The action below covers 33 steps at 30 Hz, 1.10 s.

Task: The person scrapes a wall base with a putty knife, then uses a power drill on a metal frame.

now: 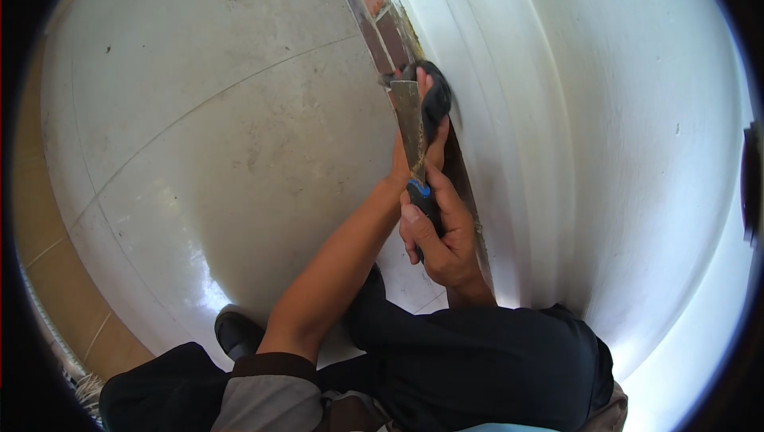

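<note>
In my right hand [452, 243] is a putty knife [409, 118], its dark handle with a blue collar wrapped by my fingers. The blade points away from me and carries yellowish residue near the handle. Beyond it, my left hand [437, 148] is closed on a dark cloth [437, 103] over the brick-like strip [391, 38] at the foot of the white wall. The blade overlaps the left hand and cloth in this view, hiding part of both.
A white moulded wall [549, 114] rises along the right. Pale, smudged floor tiles [215, 106] spread to the left, bordered by tan tiles [60, 289]. My knee and dark shoe [237, 332] are close below; white strands [87, 388] lie at the lower left.
</note>
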{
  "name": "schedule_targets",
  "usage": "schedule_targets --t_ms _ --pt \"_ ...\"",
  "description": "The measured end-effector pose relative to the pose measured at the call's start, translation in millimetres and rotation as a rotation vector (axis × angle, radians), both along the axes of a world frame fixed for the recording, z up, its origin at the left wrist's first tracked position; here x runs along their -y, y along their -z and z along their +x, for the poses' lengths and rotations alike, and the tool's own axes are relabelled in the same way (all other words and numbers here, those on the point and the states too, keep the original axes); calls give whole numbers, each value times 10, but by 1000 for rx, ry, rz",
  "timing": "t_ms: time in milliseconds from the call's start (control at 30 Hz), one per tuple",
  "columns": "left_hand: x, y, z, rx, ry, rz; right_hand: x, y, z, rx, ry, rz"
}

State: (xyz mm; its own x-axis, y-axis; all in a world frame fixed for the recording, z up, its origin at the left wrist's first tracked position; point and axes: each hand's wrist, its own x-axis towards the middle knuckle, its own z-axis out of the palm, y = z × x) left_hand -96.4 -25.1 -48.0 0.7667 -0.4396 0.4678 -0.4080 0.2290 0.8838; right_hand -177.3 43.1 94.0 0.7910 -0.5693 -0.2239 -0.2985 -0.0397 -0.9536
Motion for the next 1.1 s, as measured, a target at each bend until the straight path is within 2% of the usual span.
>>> schedule_targets --t_ms 67,100,200,333,367,467,500,600,700,800,833,1100 --pt "107 11 173 -116 16 -21 -24 -17 -29 8 6 13" --pt "170 -24 346 -279 99 -166 -41 -40 -44 3 31 22" --pt "262 -111 760 -491 208 -88 -77 -71 -122 6 48 -3" --pt "33 -28 237 -346 161 -22 -43 1 -124 5 -6 -61" --pt "-33 -33 78 -398 197 -81 -32 4 -90 1 -5 -48" --pt "8 -11 113 -285 142 -35 -17 -12 -10 -4 -8 -17" --pt "77 66 205 -204 98 52 -10 -16 0 -7 -11 -12" --pt "288 -1 707 -551 206 8 11 -20 -53 -32 3 9" --pt "266 -18 813 -494 266 0 -70 -44 -126 -27 74 28" --pt "127 -11 377 -423 181 38 -59 24 -121 -13 40 11" --pt "85 0 267 -323 136 115 -38 47 -104 -27 13 6" --pt "274 15 915 -160 139 264 -35 12 -75 -36 101 56"
